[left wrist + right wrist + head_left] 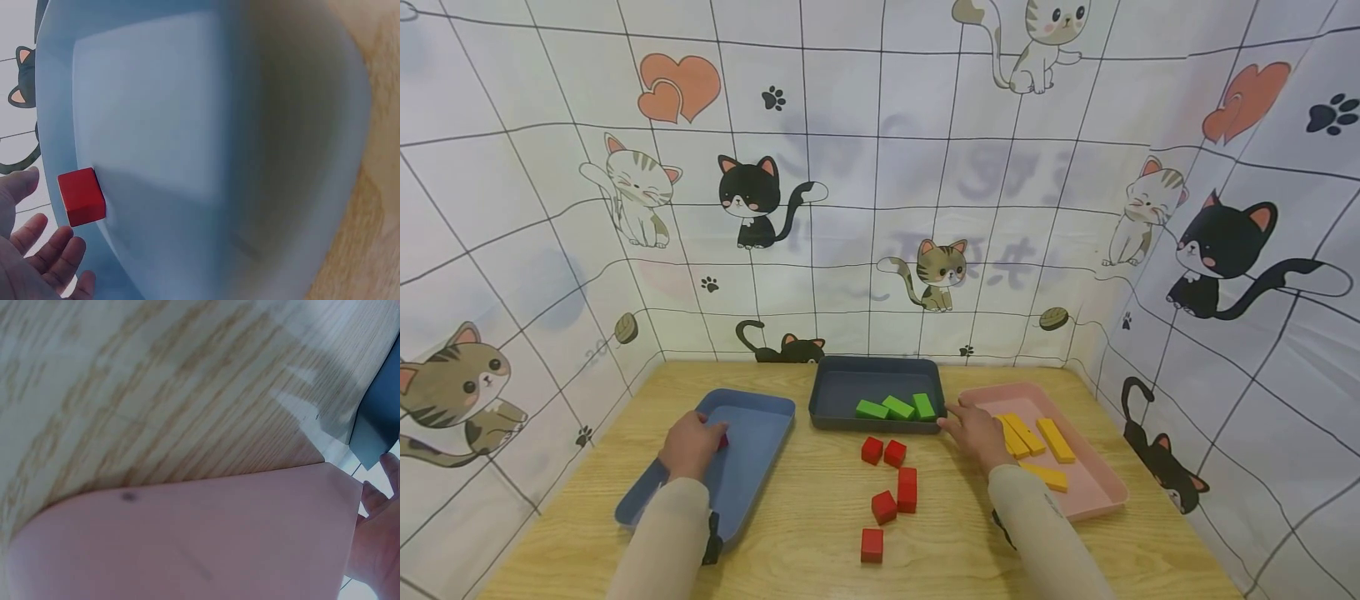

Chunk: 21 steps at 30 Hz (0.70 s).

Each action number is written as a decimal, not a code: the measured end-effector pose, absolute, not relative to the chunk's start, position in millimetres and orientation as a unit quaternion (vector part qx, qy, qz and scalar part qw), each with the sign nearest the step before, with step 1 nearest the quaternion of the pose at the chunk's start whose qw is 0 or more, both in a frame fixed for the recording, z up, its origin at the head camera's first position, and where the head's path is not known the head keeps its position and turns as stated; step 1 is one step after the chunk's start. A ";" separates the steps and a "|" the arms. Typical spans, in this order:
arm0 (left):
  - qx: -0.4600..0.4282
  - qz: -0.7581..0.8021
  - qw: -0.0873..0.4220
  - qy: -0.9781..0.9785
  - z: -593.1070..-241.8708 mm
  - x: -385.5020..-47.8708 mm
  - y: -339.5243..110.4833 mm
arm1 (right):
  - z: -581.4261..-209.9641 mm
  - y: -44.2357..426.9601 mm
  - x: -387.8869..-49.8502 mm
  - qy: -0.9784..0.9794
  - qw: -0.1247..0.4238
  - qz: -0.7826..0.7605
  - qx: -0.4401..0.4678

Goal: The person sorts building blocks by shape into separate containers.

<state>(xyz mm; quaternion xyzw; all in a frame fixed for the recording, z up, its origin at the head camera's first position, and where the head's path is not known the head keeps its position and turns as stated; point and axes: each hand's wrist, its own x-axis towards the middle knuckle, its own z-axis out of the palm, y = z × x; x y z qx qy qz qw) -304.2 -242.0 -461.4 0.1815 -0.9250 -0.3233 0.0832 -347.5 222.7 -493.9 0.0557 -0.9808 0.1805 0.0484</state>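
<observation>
My left hand (688,446) is over the blue tray (748,454), beside a red block (723,442) that it partly hides. In the left wrist view this red block (82,196) lies in the tray near its wall, and the thumb and fingers (62,259) are spread apart with a gap to it. My right hand (976,432) reaches over the pink tray's left edge, its fingertips by the right front corner of the dark tray (872,383). Nothing shows in its grasp. Several red blocks (883,507) sit on the wooden table between the arms.
Three green blocks (898,407) lie in the dark tray at the back. Several yellow blocks (1056,440) are in the pink tray (1093,496) on the right. A cat-patterned cloth (850,208) encloses the table (805,533) at the back and sides.
</observation>
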 end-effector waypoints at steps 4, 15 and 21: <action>0.182 -0.323 0.088 -0.925 -461.2 -305.6 -239.8 | -495.9 222.9 -349.3 -0.981 0.050 0.178 0.054; 0.145 -0.324 0.098 -0.930 -454.4 -312.1 -229.3 | -494.7 222.0 -349.1 -0.982 0.043 0.179 0.049; 0.129 -0.344 0.092 -0.925 -448.6 -314.0 -217.3 | -494.3 221.6 -348.9 -0.982 0.046 0.174 0.049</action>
